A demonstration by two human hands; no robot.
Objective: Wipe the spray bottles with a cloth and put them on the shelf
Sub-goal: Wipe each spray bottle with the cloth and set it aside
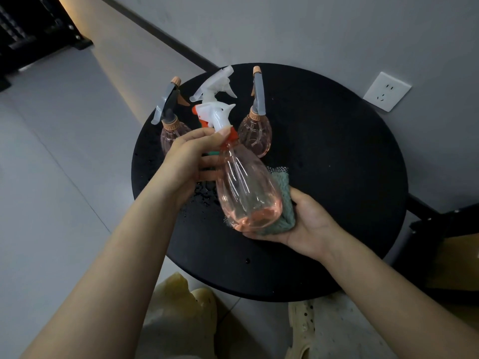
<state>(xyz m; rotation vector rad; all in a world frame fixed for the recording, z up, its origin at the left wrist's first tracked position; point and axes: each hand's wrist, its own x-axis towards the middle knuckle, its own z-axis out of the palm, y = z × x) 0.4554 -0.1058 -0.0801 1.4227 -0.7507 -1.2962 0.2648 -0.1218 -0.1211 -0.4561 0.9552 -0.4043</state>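
Pink bottle (246, 187) hangs tilted over the counter (337, 177); your left hand (189, 161) grips its neck, your right hand (303, 224) cups the cloth (283, 203) beneath. Wet plastic could slip.

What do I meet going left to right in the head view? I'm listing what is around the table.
Left round bottle → left hand → held bottle → cloth → right hand → wall socket.

A round black table (324, 177) stands against a grey wall (311, 29) with a dark baseboard (160, 35) and a white socket (386, 91), on a pale tiled floor (51, 164), in dim light with a warm glow at upper left.
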